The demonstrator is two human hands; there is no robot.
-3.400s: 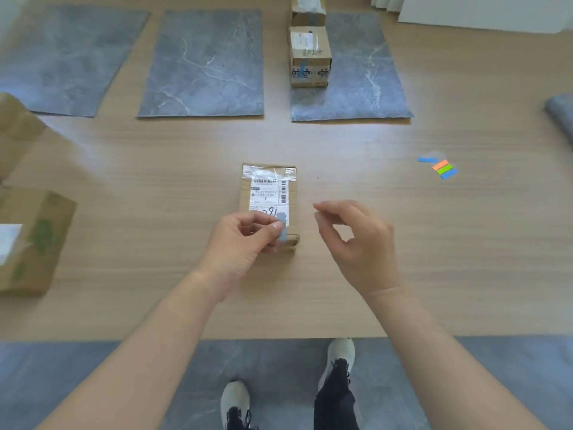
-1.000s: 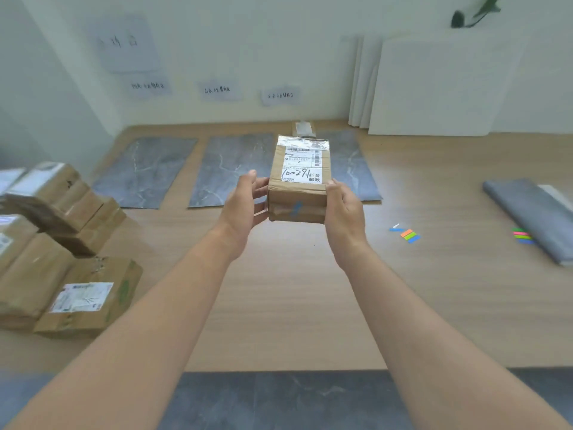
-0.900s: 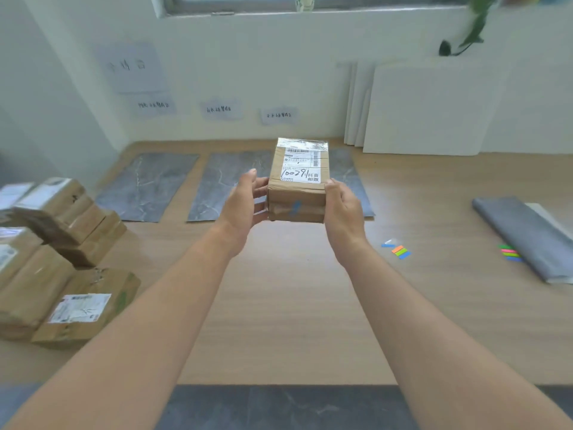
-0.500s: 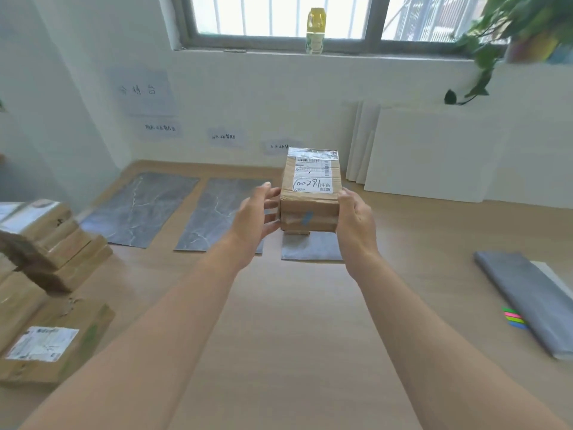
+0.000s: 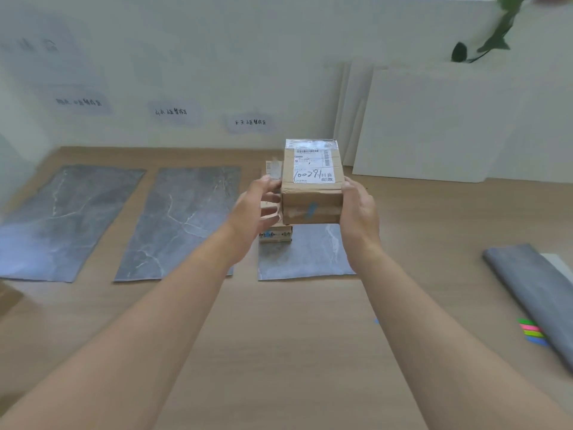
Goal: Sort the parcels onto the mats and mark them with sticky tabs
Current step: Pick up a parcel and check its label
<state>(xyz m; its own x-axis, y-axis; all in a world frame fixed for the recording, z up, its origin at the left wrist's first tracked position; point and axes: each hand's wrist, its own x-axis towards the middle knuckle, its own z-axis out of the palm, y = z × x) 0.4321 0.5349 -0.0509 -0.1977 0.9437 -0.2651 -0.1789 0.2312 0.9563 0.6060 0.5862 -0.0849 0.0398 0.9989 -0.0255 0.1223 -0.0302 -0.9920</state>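
Note:
A small brown cardboard parcel (image 5: 311, 193) with a white shipping label and a blue sticky tab on its near face is held in the air between both hands. My left hand (image 5: 259, 206) grips its left side and my right hand (image 5: 358, 209) grips its right side. It hovers above the right grey marble mat (image 5: 310, 256), where other parcels (image 5: 274, 235) stand, mostly hidden behind my left hand and the held parcel. Two more grey mats, the left mat (image 5: 59, 218) and the middle mat (image 5: 183, 218), lie on the wooden floor.
A folded grey mat (image 5: 539, 293) lies at the right with a pad of coloured sticky tabs (image 5: 533, 333) beside it. White boards (image 5: 434, 119) lean on the wall. Paper signs (image 5: 249, 122) hang on the wall behind the mats.
Earlier my left hand pressed a blue tab on the parcel on the floor. Both hands then lifted the parcel and carried it forward over the right mat; the view tilted back down.

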